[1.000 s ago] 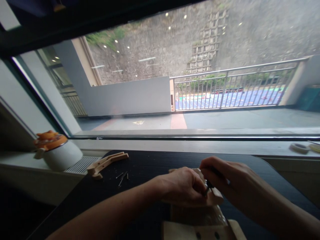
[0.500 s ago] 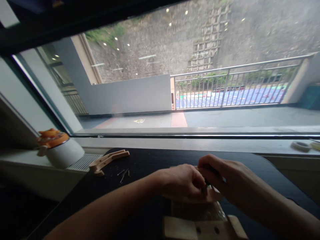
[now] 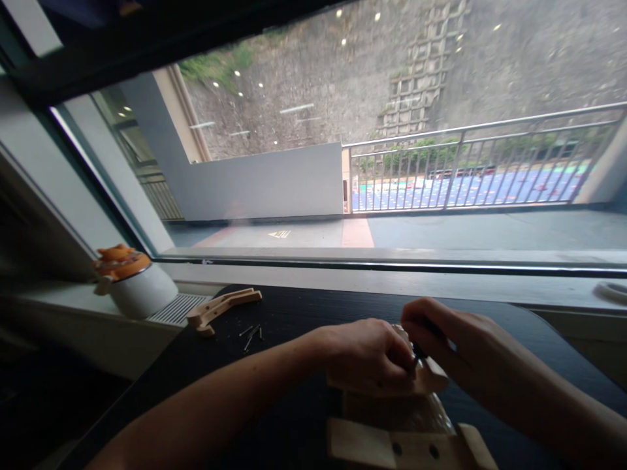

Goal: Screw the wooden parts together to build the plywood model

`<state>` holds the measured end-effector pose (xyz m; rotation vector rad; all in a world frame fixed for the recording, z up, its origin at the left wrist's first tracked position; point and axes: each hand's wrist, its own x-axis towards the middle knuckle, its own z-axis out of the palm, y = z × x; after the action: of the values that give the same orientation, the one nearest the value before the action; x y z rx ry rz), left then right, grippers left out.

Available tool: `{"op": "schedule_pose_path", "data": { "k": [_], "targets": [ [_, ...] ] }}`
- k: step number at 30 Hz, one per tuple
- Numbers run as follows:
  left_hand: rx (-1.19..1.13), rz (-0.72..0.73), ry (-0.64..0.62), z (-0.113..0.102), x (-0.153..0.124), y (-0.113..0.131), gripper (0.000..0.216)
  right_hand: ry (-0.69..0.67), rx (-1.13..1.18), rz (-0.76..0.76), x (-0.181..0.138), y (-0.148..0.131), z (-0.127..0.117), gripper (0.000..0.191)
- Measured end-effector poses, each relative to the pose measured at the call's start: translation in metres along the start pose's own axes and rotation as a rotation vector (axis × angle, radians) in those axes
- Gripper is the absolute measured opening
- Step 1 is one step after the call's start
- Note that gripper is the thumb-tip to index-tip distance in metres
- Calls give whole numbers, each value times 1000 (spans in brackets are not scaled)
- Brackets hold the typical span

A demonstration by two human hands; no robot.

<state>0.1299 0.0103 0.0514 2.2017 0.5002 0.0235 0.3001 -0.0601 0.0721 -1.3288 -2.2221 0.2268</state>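
My left hand [image 3: 369, 356] is closed over a pale wooden piece [image 3: 435, 380], its fingertips bunched near the piece's right end. Wrapped round a dark-handled screwdriver [image 3: 432, 334] is my right hand [image 3: 463, 336]; the tool's tip points down beside my left fingertips, which partly cover it. Any small part pinched there is hidden. Clear plastic wrap [image 3: 438, 412] lies beneath and between this piece and a nearer wooden piece [image 3: 362, 444] with two dark holes, cut by the lower edge of the view.
On the black table [image 3: 294, 310], several screws [image 3: 253, 335] lie left of my hands, near a jointed wooden part [image 3: 223, 308]. A white jar with an orange lid [image 3: 140, 287] stands on the sill by the window. A roll of tape [image 3: 612, 292] lies at far right.
The view has shifted slightly, so everything sits a little further right. Both hands keep their places on the wooden piece, with slightly more of its right end showing.
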Motion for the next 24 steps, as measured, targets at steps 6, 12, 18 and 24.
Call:
{"op": "schedule_pose_path", "data": {
  "k": [6,12,18,24],
  "targets": [
    [65,-58,41,6,-4,1,13,-56,116,29,-3,-4,-5,16],
    [221,-23,75,8,-2,9,14,-53,137,31,-4,-4,-5,12],
    [338,30,76,11,5,8,16,-49,153,28,-4,-5,-5,11],
    [287,-29,127,12,0,9,22,-45,71,15,-3,-5,-4,11]
  ]
}}
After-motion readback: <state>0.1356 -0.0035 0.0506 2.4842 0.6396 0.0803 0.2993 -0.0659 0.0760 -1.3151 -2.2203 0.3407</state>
